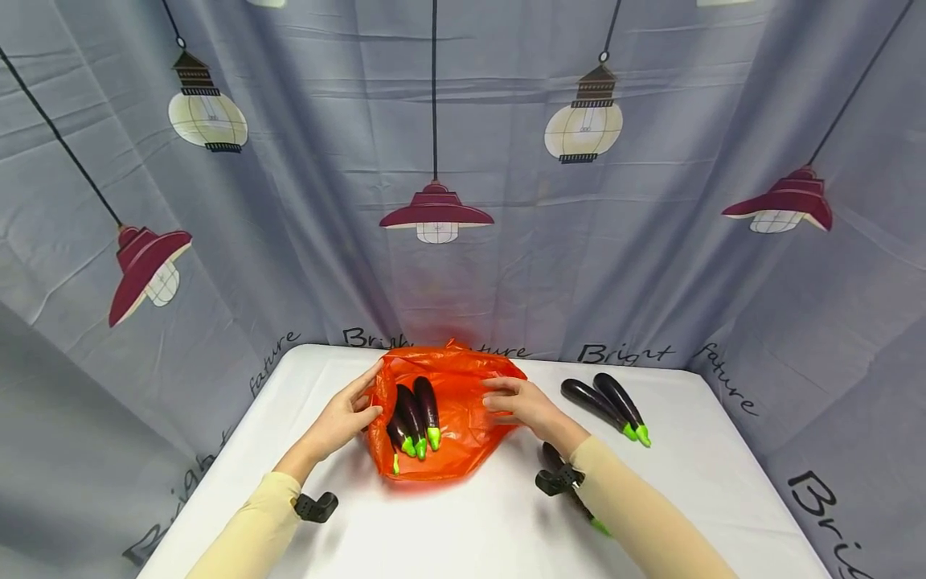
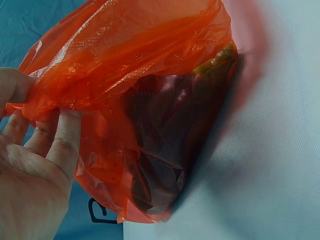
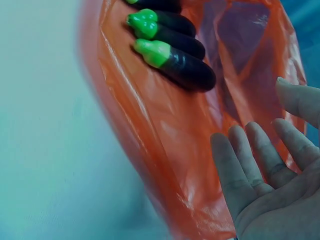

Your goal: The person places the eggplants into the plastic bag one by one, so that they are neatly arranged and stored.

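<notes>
An orange-red plastic bag (image 1: 466, 442) lies with its mouth spread toward me, and several dark eggplants (image 1: 427, 400) with green caps rest inside at its left. My left hand (image 1: 342, 420) pinches the bag's left rim between thumb and fingers, as the left wrist view shows; eggplants show dimly through the film there. At the bag's right side is my right hand (image 1: 530, 404), its fingers extended and spread, with nothing gripped. In the right wrist view, green-capped eggplants (image 3: 192, 70) lie beyond those fingertips. Whether the right hand touches the film, I cannot tell.
Two more eggplants (image 1: 615, 406) lie side by side on the white table (image 1: 694, 482), right of the bag. Another eggplant (image 1: 599, 527) is partly hidden under my right wrist. A grey-blue curtain (image 1: 492, 289) printed with lamps surrounds the table's back and sides.
</notes>
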Available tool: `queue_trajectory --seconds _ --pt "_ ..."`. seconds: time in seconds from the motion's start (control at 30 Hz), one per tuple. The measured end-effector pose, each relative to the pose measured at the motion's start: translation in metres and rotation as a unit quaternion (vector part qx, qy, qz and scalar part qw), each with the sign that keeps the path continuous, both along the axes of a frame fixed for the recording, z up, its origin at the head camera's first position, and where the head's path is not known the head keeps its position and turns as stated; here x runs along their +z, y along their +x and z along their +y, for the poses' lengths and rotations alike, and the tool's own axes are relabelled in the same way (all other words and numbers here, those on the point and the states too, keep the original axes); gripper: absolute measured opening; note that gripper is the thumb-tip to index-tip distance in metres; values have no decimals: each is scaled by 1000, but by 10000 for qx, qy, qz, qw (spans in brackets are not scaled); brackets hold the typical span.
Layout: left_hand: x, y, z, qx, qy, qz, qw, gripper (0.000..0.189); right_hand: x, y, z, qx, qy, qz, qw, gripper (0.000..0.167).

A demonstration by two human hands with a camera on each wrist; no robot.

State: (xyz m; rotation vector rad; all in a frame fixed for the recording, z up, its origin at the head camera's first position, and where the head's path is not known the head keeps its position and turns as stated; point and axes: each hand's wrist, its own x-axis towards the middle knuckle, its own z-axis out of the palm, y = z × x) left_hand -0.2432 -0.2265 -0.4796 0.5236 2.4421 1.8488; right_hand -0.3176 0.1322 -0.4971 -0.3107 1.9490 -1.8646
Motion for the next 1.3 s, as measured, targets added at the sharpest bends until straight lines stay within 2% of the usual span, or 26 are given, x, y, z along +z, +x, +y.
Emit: queue_trajectory --seconds 0.23,0.47,0.83,1.07,1.3 --pt "-1 1 1 -51 96 -15 9999 79 7 0 22 -193 89 113 9997 55" --pt "-3 -2 1 28 -94 157 9998 77 13 0 42 -324 258 238 9989 61" --pt "0 -3 0 -34 27 -11 10000 78 21 1 69 -322 394 331 9982 61" --pt "0 -4 0 -1 -31 45 10000 78 21 3 82 -369 574 448 9967 60" --pt "-2 -2 0 -20 57 -100 9999 79 17 10 96 -403 891 377 9945 62"
